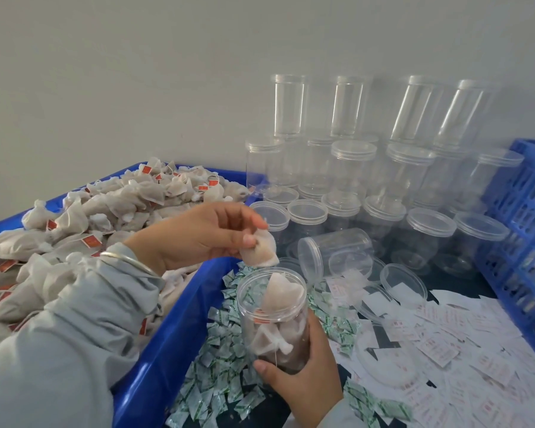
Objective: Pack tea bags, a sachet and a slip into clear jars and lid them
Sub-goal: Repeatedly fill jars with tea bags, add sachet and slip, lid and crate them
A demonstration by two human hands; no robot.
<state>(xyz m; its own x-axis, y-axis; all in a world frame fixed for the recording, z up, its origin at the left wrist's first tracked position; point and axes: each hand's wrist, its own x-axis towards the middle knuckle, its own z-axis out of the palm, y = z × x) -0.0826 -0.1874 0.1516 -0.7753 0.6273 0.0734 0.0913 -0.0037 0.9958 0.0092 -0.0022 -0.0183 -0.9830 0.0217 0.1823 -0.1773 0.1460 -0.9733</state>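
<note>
While the right hand (303, 375) grips an open clear jar (272, 316) low around its base to steady it upright, the left hand (198, 233) pinches a tea bag (261, 251) between thumb and fingers just above the jar's mouth, seemingly poised to drop it in. Several tea bags already fill the jar, which is held over a spread of green-and-white sachets (220, 375) near the front of the worktop. A blue tray (173, 344) heaped with tea bags sits at the left edge, close beside the jar, likely to keep each reach short. Printed slips (439, 344) are scattered toward the right, and a loose lid (403, 282) lies among them. Empty lidded jars (368, 168) are stacked along the back edge against the wall; a blue crate (519, 217) stands at the right edge.
</note>
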